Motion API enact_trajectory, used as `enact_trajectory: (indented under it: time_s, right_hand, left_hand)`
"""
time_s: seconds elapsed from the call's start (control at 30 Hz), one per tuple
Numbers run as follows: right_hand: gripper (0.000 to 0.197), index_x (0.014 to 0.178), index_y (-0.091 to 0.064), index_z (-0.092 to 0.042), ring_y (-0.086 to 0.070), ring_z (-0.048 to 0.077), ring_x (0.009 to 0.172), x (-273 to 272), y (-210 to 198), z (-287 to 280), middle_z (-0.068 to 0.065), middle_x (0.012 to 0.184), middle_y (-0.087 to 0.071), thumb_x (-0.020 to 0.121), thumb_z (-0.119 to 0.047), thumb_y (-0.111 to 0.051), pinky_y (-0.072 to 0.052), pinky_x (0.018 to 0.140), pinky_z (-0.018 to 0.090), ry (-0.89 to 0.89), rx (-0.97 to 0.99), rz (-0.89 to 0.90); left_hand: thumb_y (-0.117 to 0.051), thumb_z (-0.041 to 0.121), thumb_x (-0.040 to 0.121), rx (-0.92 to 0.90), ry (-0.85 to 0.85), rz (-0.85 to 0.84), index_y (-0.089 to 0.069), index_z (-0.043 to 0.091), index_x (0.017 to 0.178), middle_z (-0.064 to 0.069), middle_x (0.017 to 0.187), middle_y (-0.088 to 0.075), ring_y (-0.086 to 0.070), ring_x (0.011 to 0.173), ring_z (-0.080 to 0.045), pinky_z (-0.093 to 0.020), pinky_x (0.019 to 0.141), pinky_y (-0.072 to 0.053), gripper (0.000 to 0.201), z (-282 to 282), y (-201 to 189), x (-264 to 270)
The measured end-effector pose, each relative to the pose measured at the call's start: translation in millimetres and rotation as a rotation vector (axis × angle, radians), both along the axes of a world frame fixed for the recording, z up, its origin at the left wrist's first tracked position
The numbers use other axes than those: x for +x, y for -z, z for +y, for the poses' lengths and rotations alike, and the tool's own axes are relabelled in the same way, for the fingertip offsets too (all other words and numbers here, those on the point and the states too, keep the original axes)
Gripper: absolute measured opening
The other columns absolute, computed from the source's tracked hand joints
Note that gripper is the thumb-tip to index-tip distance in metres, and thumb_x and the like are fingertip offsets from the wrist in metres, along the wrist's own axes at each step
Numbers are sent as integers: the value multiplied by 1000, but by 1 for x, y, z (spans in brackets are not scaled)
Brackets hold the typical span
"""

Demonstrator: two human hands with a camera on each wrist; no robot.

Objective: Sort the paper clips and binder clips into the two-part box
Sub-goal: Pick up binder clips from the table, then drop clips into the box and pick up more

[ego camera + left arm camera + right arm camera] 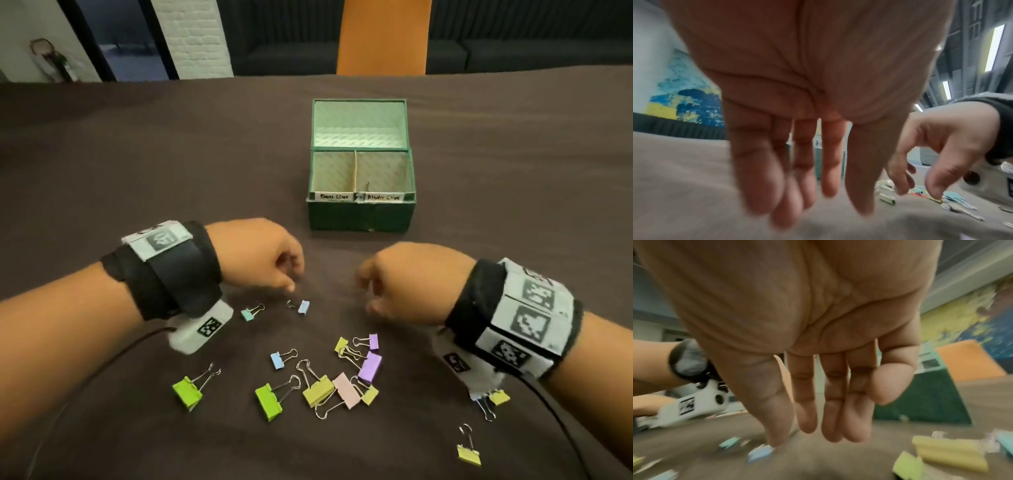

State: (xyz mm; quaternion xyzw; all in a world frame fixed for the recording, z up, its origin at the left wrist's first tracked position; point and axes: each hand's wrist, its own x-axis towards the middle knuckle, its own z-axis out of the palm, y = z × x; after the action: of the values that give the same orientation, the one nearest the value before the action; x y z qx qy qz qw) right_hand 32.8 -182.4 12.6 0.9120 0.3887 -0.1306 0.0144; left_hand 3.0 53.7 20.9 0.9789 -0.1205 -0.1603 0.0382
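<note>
Binder clips (318, 387) are pretty much all still scattered on the desk (137, 154) near us, the two-part box (361, 209) looks almost empty, and our left hand (255, 255) and right hand (407, 282) hover loose-fingered, each grip holding nothing.

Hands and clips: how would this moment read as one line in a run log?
left hand empty, over small blue clip | right hand empty | binder clips scattered on table | box open
</note>
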Motion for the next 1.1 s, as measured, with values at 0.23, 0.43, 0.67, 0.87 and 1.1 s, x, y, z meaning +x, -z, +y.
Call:
enact_trajectory:
  time_s: [0.23, 0.43, 0.67, 0.87, 1.1]
  right_hand:
    - [28, 116, -59, -36, -56, 16, 101, -28, 25, -3, -9, 115, -51, 91, -23, -56, -37, 72, 26, -152, -104, 143]
    - [20, 94, -57, -29, -55, 13, 82, -21, 23, -10, -9, 89, -58, 80, -14, -56, -50, 74, 32, -90, -1, 209]
    - [17, 85, -66, -23, -59, 16, 73, 75, -22, -9, -3, 75, -64, 83, -7, -59, -50, 71, 27, 289, 501, -64]
    - [13, 89, -71, -23, -62, 18, 86, 123, -24, 11, -1, 92, -66, 85, -15, -62, -49, 73, 27, 536, 644, -131]
    - [20, 106, -66, -30, -61, 13, 86, 59, -18, -1, -11, 94, -64, 86, -31, -69, -47, 76, 26, 224, 395, -50]
  left_hand:
    - [-74, 57, 75, 40, -138, 60, -62, 36, 104, 16, 86, -61, -56, 76, 1, -26, 73, -49, 38, 32, 34, -44]
    - [-71, 35, 79, 2, -132, 78, -64, 32, 92, 16, 81, -65, -58, 71, 1, -23, 71, -50, 15, 27, 34, -45]
    - [-62, 20, 80, -295, -114, -378, -71, 29, 93, 13, 80, -63, -59, 77, -11, -24, 76, -49, 18, -20, -21, 37]
    - [-61, 22, 90, -395, -241, -471, -75, 20, 107, 1, 103, -72, -65, 97, -19, -26, 84, -49, 22, -68, -30, 122]
    - [-67, 29, 88, -304, -135, -399, -74, 26, 105, 7, 101, -71, -64, 96, -12, -24, 85, -48, 18, -34, -22, 76]
